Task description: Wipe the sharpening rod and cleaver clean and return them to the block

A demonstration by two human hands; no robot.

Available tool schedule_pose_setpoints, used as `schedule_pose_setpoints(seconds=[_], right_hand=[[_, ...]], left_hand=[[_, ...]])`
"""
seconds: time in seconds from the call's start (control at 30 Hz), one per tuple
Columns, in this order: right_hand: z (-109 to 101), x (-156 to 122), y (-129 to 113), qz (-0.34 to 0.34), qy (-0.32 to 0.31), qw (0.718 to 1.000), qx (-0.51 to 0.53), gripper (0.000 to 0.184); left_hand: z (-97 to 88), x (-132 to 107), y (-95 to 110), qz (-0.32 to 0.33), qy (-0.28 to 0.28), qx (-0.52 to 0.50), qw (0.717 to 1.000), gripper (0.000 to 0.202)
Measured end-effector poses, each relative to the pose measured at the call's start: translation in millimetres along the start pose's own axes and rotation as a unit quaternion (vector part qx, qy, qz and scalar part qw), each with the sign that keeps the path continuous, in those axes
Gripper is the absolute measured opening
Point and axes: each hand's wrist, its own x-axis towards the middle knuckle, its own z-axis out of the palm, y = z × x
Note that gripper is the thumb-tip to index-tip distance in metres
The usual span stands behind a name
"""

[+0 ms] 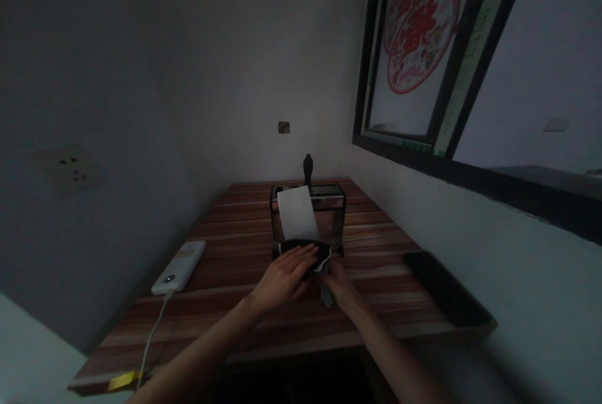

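On a wooden table point(235, 303) stands a small dark wire-frame holder point(333, 206) with a white sheet of paper point(298, 212) leaning out of it. At its foot lies a dark cloth-like thing point(310, 248) with a pale edge. My left hand point(285, 278) lies flat on that dark thing, fingers stretched out. My right hand point(339, 285) is just right of it, fingers curled at its edge and near a small grey object point(327, 296). What the right hand grips is hard to make out in the dim light.
A white power bank point(181, 266) with a cable point(153, 338) lies at the table's left. A black flat object point(444, 288) lies at the right edge by the wall. A dark knob point(308, 169) rises behind the holder. A window with red paper decoration point(418, 27) is upper right.
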Motion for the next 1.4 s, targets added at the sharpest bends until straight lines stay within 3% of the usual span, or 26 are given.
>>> schedule_pose_setpoints(seconds=[0.2,0.4,0.5,0.63,0.77,0.97,1.4], right_hand=[[-1.2,1.6,2.2,-0.011,0.031,0.999,-0.031,0.041],[2.4,-1.6,5.5,0.056,0.013,0.996,-0.067,0.026],[5.4,-0.1,5.0,0.025,0.029,0.995,-0.097,0.013],[8.4,1.1,1.8,-0.013,0.037,0.992,-0.118,0.019],[9.7,-0.9,1.7,-0.006,0.032,0.993,-0.112,0.017],[9.8,-0.5,4.3,-0.062,0.060,0.987,-0.139,0.018],[8.6,4.0,10.0,-0.121,0.082,0.972,-0.182,0.022]], left_hand=[[6.5,-0.4,1.8,0.007,-0.033,0.014,0.999,0.055],[12.5,-0.8,2.4,-0.005,-0.053,0.042,0.998,0.066],[14.7,-3.2,1.5,-0.012,-0.050,0.068,0.996,0.066],[16.9,-6.5,0.8,-0.017,-0.041,0.094,0.995,0.063],[19.7,-4.4,-0.1,0.006,-0.040,0.093,0.995,0.061],[18.4,4.4,-0.2,0.031,-0.072,0.054,0.995,0.063],[29.4,4.8,-0.2,0.024,-0.069,0.048,0.996,0.066]])
